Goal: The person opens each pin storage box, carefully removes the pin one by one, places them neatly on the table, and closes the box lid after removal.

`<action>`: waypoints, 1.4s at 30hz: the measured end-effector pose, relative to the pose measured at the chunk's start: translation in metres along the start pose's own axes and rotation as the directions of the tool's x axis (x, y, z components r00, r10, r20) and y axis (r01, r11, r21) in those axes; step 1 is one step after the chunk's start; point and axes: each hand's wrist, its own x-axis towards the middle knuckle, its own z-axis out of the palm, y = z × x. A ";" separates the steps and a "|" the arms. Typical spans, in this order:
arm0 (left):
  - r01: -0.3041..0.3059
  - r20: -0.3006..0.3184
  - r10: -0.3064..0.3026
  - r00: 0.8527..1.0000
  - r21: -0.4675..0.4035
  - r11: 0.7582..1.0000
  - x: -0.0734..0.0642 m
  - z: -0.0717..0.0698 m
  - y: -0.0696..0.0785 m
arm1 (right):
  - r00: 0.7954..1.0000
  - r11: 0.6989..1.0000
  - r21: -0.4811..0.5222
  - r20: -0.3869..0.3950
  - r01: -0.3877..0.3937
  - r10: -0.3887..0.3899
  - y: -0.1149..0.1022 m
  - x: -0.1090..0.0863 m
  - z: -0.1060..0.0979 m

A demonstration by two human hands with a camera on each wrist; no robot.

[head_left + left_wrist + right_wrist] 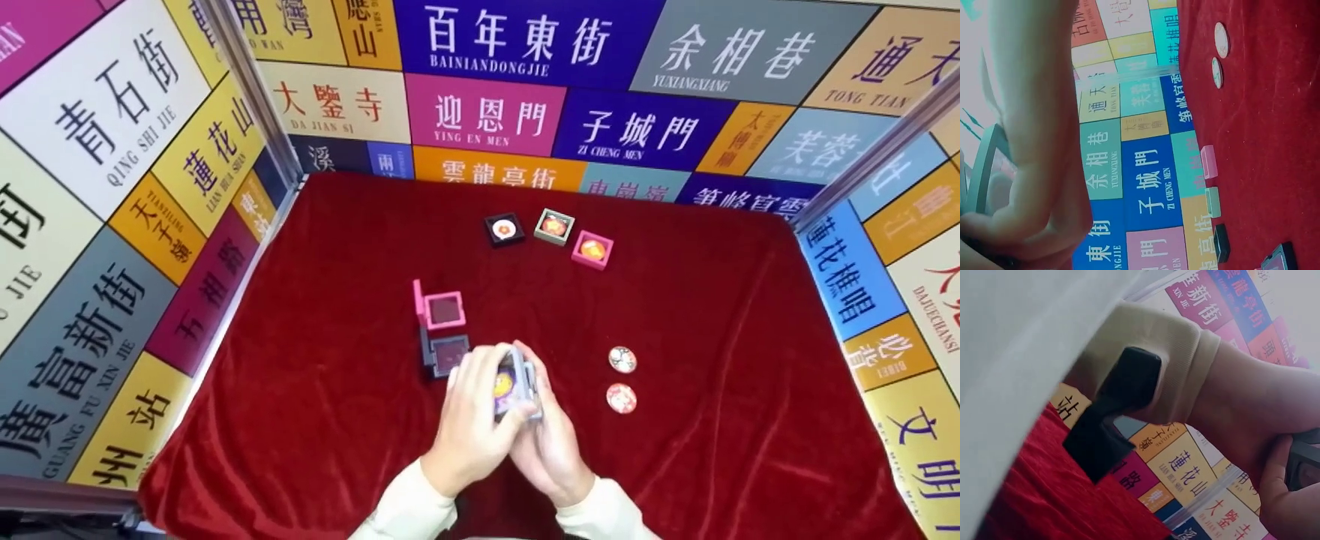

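Above the front of the red cloth, both hands hold a small grey square box, tilted, with a round yellow badge showing inside it. My left hand grips it from the left, thumb across its near edge. My right hand wraps its right side and underside, and most of those fingers are hidden. The grey box also shows at the left edge of the left wrist view. Just beyond the left fingers stands an open dark blue box, beside an open pink box.
Two round badges, one upper and one lower, lie right of the hands. Farther back sit a black box, a green box and a pink box, each holding a badge. Sign-covered walls enclose the red cloth.
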 end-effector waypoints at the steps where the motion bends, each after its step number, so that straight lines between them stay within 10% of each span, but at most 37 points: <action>1: 0.002 0.010 -0.002 1.000 -0.020 1.000 0.002 -0.001 -0.001 | 1.000 1.000 -0.004 -0.004 -0.006 0.006 -0.001 0.002 0.000; 15: 0.058 0.069 -0.039 0.997 -0.299 0.953 0.002 -0.038 -0.012 | 0.993 0.994 -0.033 -0.045 -0.107 0.106 -0.030 0.012 -0.020; 21: 0.140 0.101 -0.106 0.989 -0.431 0.892 0.000 -0.048 -0.021 | 0.997 0.949 -0.313 -0.075 -0.045 0.022 -0.040 0.015 -0.026; 24: 0.178 0.118 -0.139 0.983 -0.445 0.878 -0.004 -0.052 -0.028 | 0.994 0.799 -0.596 -0.007 0.083 -0.109 -0.046 0.020 -0.026; 29: 0.218 0.130 -0.178 0.975 -0.439 0.872 -0.012 -0.053 -0.038 | 0.970 0.336 -0.911 0.220 0.241 -0.100 -0.056 0.026 -0.028; 32: 0.235 0.142 -0.192 0.971 -0.441 0.866 -0.016 -0.051 -0.041 | 0.962 0.130 -0.953 0.274 0.274 -0.021 -0.056 0.026 -0.030; 36: 0.253 0.159 -0.205 0.966 -0.412 0.875 -0.022 -0.049 -0.044 | 0.950 0.029 -0.949 0.314 0.314 -0.005 -0.051 0.027 -0.033; 42: 0.279 0.224 -0.232 0.946 -0.205 0.938 -0.031 -0.049 -0.054 | 0.928 0.031 -0.932 0.355 0.360 -0.112 -0.062 0.028 -0.039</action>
